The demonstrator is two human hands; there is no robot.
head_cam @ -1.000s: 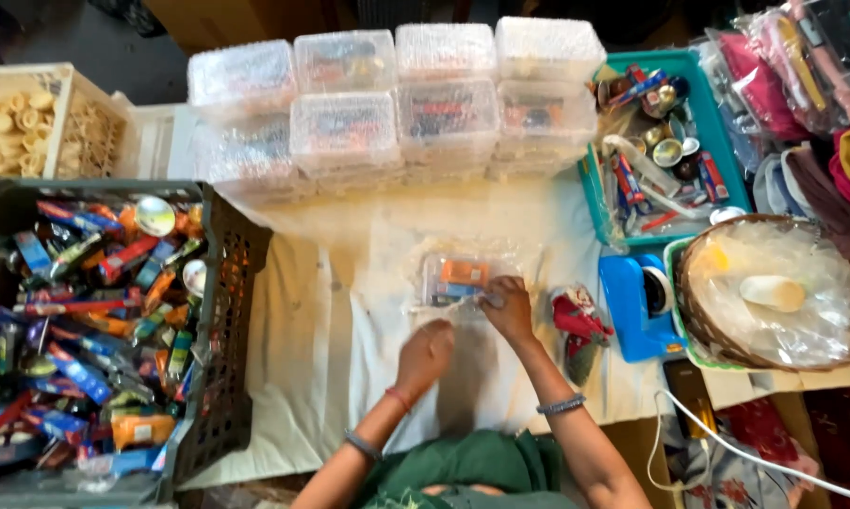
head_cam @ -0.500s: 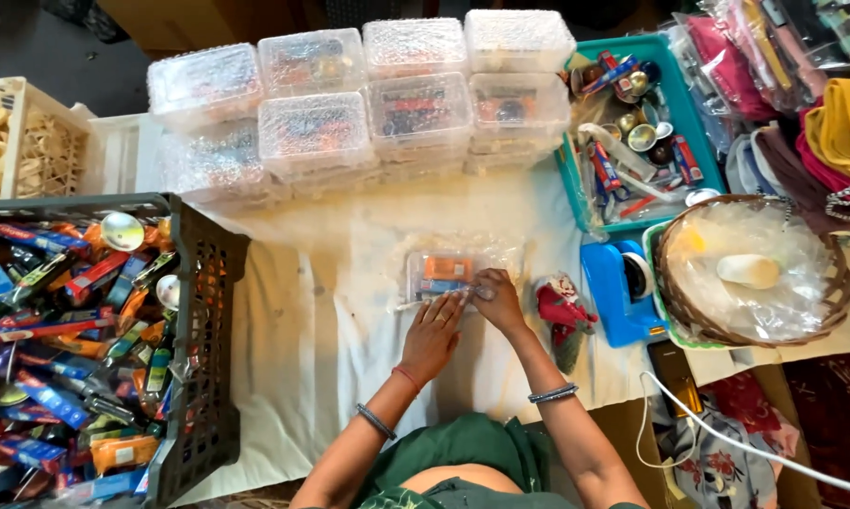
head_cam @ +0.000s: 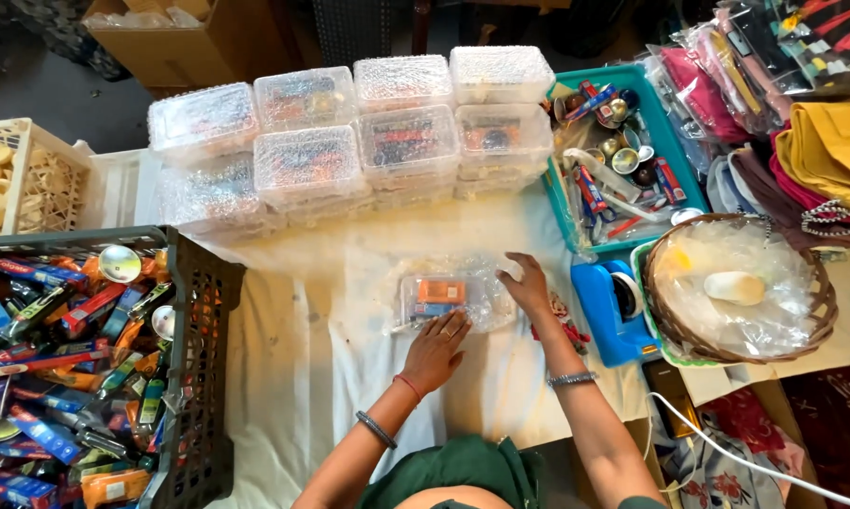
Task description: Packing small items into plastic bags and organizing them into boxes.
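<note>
A small clear plastic box (head_cam: 436, 298) with orange and blue items inside lies on a sheet of bubble wrap (head_cam: 486, 280) spread on the white cloth (head_cam: 302, 330). My left hand (head_cam: 434, 347) rests flat on the cloth, fingertips touching the box's near edge. My right hand (head_cam: 525, 285) grips the right edge of the bubble wrap beside the box. Both wrists wear bracelets.
Two rows of bubble-wrapped boxes (head_cam: 354, 137) stand at the back. A black crate (head_cam: 199, 358) full of colourful packets is at the left, a cream crate (head_cam: 39, 174) behind it. At the right are a teal tray (head_cam: 670, 151), a blue tape dispenser (head_cam: 613, 306) and a wicker basket (head_cam: 736, 292).
My right hand has moved from the box's near corner out to the right edge of the bubble wrap. My left hand has stayed at the box's front.
</note>
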